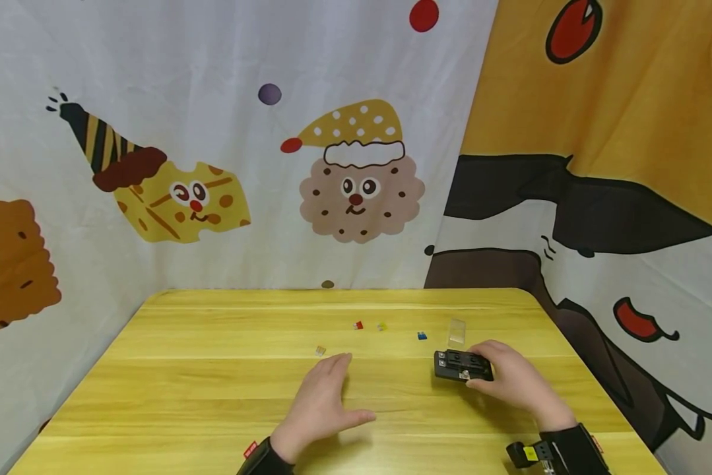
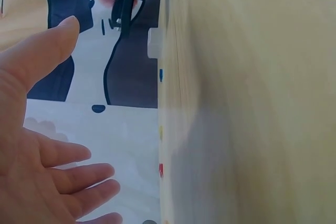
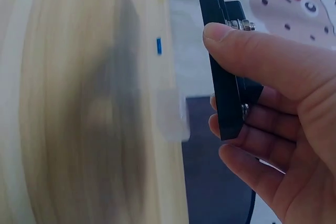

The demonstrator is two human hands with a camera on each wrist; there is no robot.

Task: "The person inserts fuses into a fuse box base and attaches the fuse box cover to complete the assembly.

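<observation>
Behind the wooden table [image 1: 171, 396], a cloth backdrop [image 1: 213, 132] printed with cartoon biscuits, cheese and party hats, turning orange, white and dark brown to the right. Across the yellowish grain, soft shadows near both hands. Above the table's right side, a black block, [image 1: 459, 365] pinched between thumb and fingers of the right hand [image 1: 513, 379], with a clear cover [image 1: 456, 332] lying just beyond. Over the middle, the left hand [image 1: 323, 402], holding nothing, thumb spread well away from the extended fingers. Farther back, loose on the wood, a tan piece [image 1: 321, 351], red piece [image 1: 358, 325], yellow piece [image 1: 382, 326] and blue piece [image 1: 422, 336]. Seems to be a step of positioning the block. Probably calls next for steadying it and bringing left fingertips to a tiny piece.
</observation>
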